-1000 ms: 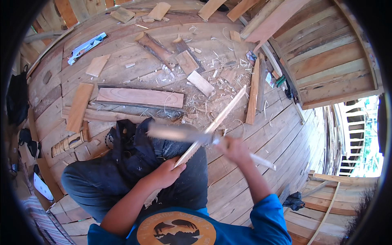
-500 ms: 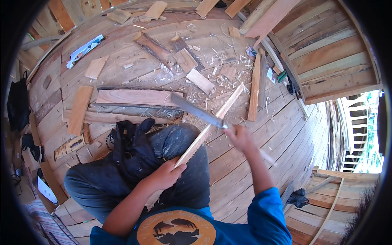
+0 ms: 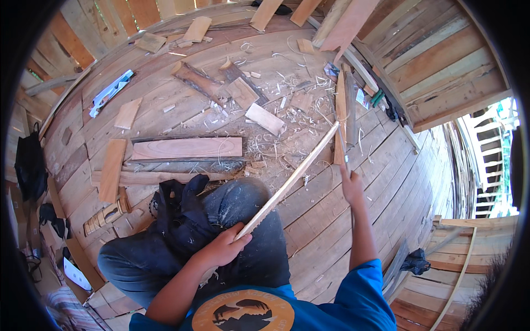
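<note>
My left hand (image 3: pixel 227 246) is wrapped round the lower end of a long, narrow wooden strip (image 3: pixel 292 179), near my thigh. The strip slants up and to the right over my bent knee, its far tip above the floor. To the right of it, my right hand (image 3: pixel 352 186) grips a long-bladed knife (image 3: pixel 343 144) like a machete. The blade is seen nearly edge-on, pointing up beside the strip's far tip, apart from the strip as far as I can tell. A dark cloth (image 3: pixel 179 207) lies over my lap.
Shavings (image 3: pixel 265 144) and chips litter the plank floor ahead. Boards lie about, including a reddish plank (image 3: pixel 187 148), a pale block (image 3: pixel 265 119) and bark-edged pieces (image 3: pixel 197 80). A hand plane-like wooden tool (image 3: pixel 106 217) lies left. A slatted wooden panel (image 3: pixel 441 69) stands at right.
The knife has moved off the strip to the right, its blade turning from slanting left across the strip to pointing up. The strip's far tip has shifted slightly right. My left hand keeps its grip.
</note>
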{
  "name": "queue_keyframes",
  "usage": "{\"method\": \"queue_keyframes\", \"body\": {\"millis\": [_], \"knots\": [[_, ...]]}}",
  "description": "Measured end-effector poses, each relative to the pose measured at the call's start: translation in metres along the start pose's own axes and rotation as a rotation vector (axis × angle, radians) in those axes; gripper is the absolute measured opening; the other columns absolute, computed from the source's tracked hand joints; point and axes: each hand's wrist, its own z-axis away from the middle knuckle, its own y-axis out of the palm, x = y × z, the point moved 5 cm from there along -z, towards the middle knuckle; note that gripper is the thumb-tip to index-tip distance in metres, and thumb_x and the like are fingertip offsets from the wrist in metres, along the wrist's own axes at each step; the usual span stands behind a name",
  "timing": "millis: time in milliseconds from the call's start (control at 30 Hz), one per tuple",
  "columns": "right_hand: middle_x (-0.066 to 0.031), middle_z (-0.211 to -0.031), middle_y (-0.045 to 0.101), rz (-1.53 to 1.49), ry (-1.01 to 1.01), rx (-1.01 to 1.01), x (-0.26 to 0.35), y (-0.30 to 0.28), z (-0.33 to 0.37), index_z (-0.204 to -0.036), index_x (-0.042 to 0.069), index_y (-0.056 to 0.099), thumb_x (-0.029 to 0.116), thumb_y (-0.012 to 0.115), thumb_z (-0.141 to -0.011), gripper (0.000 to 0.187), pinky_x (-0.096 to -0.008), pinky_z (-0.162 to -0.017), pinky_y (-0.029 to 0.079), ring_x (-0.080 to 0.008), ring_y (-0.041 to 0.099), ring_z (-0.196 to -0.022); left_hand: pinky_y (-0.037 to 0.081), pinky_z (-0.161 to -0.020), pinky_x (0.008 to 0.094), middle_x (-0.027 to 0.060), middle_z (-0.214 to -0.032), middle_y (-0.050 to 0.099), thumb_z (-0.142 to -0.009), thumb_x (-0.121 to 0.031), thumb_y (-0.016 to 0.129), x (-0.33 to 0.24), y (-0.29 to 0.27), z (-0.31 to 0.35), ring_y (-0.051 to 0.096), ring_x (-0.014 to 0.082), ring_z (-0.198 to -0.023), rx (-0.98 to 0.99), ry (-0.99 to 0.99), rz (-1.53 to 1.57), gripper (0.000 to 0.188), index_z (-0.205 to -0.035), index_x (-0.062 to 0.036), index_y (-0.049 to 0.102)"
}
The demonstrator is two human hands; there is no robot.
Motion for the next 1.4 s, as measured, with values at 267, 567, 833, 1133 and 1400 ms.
{"method": "queue_keyframes", "body": {"millis": [267,567,833,1133,1400], "knots": [[0.0013,-0.061,0.040,-0.678,0.292,0.164,-0.021,0.068,0.035,-0.097,0.011,0.042,0.019,0.051,-0.089,0.015,-0.0247,-0.036,0.030,-0.0083,0.038,-0.041,0.044,-0.059,0.0292,0.0048,-0.076,0.052,-0.095,-0.035,0.051,-0.005,-0.001,0.002,0.050,0.0134,-0.065,-0.036,0.038,-0.195,0.031,-0.106,-0.0058,0.051],[-0.0085,-0.071,0.052,-0.662,0.208,-0.040,-0.016,0.043,0.067,-0.099,0.001,0.049,0.034,0.054,-0.094,0.034,-0.0355,-0.058,0.043,-0.0198,0.053,-0.063,0.047,-0.075,0.0474,0.0263,-0.087,0.063,-0.090,-0.035,0.056,-0.044,0.004,0.036,0.062,0.0439,-0.086,-0.356,-0.015,-0.667,0.041,-0.109,-0.0003,0.047],[-0.0059,-0.070,0.048,-0.503,0.018,-0.404,-0.036,0.016,0.076,-0.093,-0.001,0.053,0.031,0.053,-0.095,0.032,-0.0333,-0.060,0.039,-0.0141,0.050,-0.066,0.051,-0.065,0.0489,0.0265,-0.080,0.063,-0.091,-0.035,0.054,-0.028,0.020,0.031,0.064,0.0433,-0.074,-0.471,0.140,-0.697,0.041,-0.104,0.0024,0.045],[-0.0014,-0.057,0.042,-0.502,-0.272,0.030,0.008,0.017,0.110,-0.100,0.002,0.060,0.034,0.045,-0.098,0.036,-0.0331,-0.048,0.036,-0.0151,0.044,-0.050,0.051,-0.064,0.0498,0.0261,-0.080,0.063,-0.092,-0.034,0.052,-0.049,0.033,0.015,0.064,0.0427,-0.070,-0.539,0.084,-0.910,0.038,-0.102,0.0018,0.042],[-0.0219,-0.058,0.056,0.066,-0.498,0.177,0.049,0.027,0.152,-0.071,0.002,0.057,0.047,0.054,-0.090,0.049,-0.0486,-0.056,0.046,-0.0417,0.059,-0.060,0.051,-0.064,0.0499,0.0253,-0.080,0.063,-0.090,-0.032,0.055,-0.039,0.025,0.010,0.064,0.0429,-0.070,-0.518,0.127,-0.921,0.037,-0.102,0.0004,0.042]]}}
